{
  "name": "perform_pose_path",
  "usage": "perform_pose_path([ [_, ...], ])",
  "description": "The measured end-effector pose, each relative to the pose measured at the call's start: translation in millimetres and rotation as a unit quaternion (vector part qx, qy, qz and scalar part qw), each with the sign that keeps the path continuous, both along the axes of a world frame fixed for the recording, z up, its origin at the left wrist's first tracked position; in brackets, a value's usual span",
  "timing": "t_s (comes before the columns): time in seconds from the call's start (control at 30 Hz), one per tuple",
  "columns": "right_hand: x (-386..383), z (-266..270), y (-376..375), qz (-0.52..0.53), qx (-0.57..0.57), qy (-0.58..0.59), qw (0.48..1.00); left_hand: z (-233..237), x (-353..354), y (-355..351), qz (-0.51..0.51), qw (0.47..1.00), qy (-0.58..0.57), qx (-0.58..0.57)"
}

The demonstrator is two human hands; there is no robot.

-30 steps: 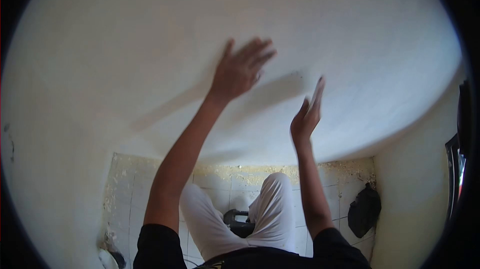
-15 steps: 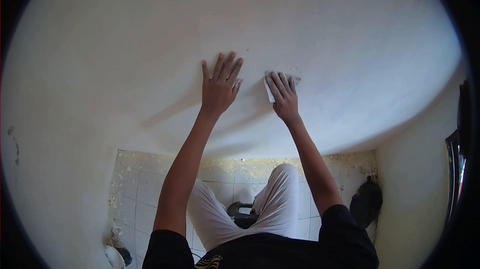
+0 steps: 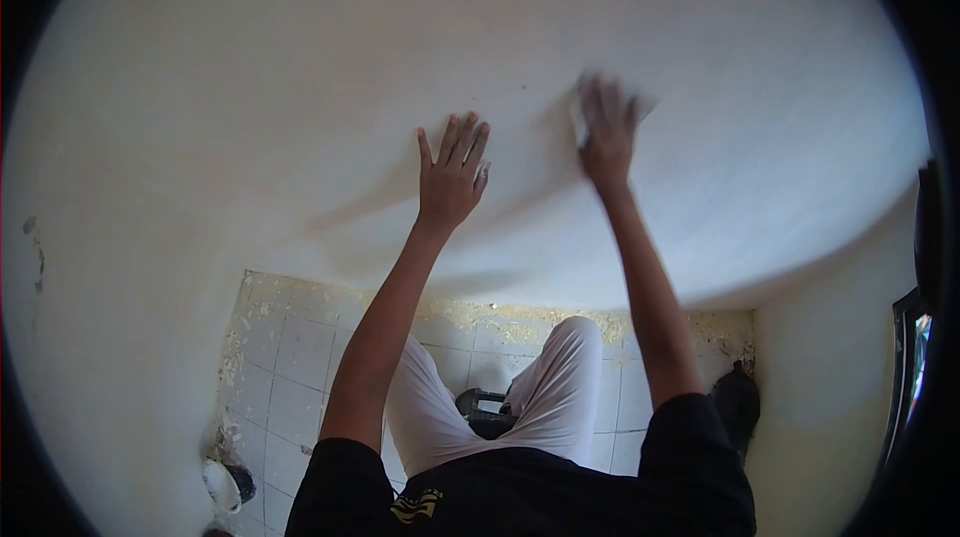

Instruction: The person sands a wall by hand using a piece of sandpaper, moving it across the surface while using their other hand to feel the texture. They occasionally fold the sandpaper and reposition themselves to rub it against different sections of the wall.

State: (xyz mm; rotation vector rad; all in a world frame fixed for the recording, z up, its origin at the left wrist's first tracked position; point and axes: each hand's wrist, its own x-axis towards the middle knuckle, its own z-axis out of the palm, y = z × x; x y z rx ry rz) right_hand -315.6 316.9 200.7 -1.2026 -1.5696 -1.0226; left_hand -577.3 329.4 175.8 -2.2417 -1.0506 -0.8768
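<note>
My left hand (image 3: 453,175) lies flat on the pale wall (image 3: 350,57), its fingers spread and pointing up. To its right and higher, my right hand (image 3: 608,132) is blurred by motion and presses a thin greyish sheet (image 3: 580,124) against the wall. The sheet's edges show on both sides of the fingers; the rest is hidden under the hand.
Below the wall is a tiled floor (image 3: 295,377) with flakes along its edges. A dark object (image 3: 488,417) stands between my knees, a black bag-like item (image 3: 737,402) at the right corner, and a white container (image 3: 221,485) at lower left.
My right hand has moved up and to the right along the wall with the sheet. My left hand remains flat and appears slightly further right as the view has shifted.
</note>
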Motion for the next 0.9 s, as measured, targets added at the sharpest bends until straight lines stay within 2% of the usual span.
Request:
perform_pose_path([
  [0.07, -11.0, -82.2, -22.4, 0.041, -0.113, -0.024, 0.992, -2.1, 1.6, -3.6, -0.008, 1.0, -0.009, -0.025],
  [0.1, -17.0, -83.1, -33.2, 0.055, -0.15, -0.034, 0.987, -1.2, 2.9, -3.8, -0.003, 1.0, -0.017, -0.024],
  [0.17, -7.4, -66.3, -30.8, 0.067, -0.151, -0.051, 0.985, -1.1, 0.8, -6.9, -0.013, 0.999, -0.002, -0.04],
  [0.27, -11.0, 29.1, -28.3, 0.069, -0.108, -0.061, 0.99, 5.5, -0.1, -4.2, -0.005, 1.0, 0.011, 0.001],
  [0.33, -16.9, 101.3, -15.5, 0.046, -0.014, -0.028, 0.998, 12.9, 2.9, -6.8, -0.003, 1.0, -0.003, -0.003],
  [0.4, -24.4, 164.8, -6.6, 0.083, 0.104, 0.001, 0.991, 10.9, 5.7, -10.1, 0.002, 1.0, -0.016, -0.008],
  [0.47, -36.6, 183.9, 1.0, 0.081, 0.152, 0.034, 0.984, 3.9, 5.1, -10.7, 0.001, 1.0, -0.007, -0.027],
  [0.5, -44.7, 182.4, 3.9, 0.084, 0.166, 0.052, 0.981, -1.4, 0.8, -9.7, 0.005, 1.0, -0.007, -0.024],
  [0.53, -53.1, 163.1, 5.9, 0.071, 0.113, 0.044, 0.99, -10.3, -3.2, -9.4, 0.008, 1.0, 0.01, -0.023],
  [0.6, -71.3, 85.3, 10.3, 0.027, -0.016, -0.015, 0.999, -27.7, -8.4, -5.1, 0.012, 0.999, 0.021, -0.031],
  [0.63, -71.4, 28.2, 18.1, 0.069, -0.049, -0.072, 0.994, -33.6, -11.9, -4.0, 0.012, 0.999, 0.023, -0.032],
  [0.7, -73.8, -53.7, -1.4, 0.153, -0.205, -0.132, 0.958, -43.2, -20.4, -7.4, 0.058, 0.995, -0.003, -0.087],
  [0.73, -72.3, -78.6, -11.4, 0.132, -0.258, -0.179, 0.94, -43.3, -24.4, -10.2, 0.059, 0.994, -0.004, -0.091],
  [0.83, -69.7, -64.8, -17.4, 0.158, -0.283, -0.195, 0.926, -33.5, -36.5, -16.7, 0.054, 0.993, -0.006, -0.101],
  [0.87, -66.3, -45.9, -10.9, 0.175, -0.245, -0.168, 0.939, -31.1, -36.4, -15.7, 0.041, 0.996, 0.001, -0.083],
  [0.9, -63.1, -13.8, -1.0, 0.194, -0.156, -0.158, 0.956, -29.5, -35.3, -13.8, 0.028, 0.997, 0.008, -0.067],
])
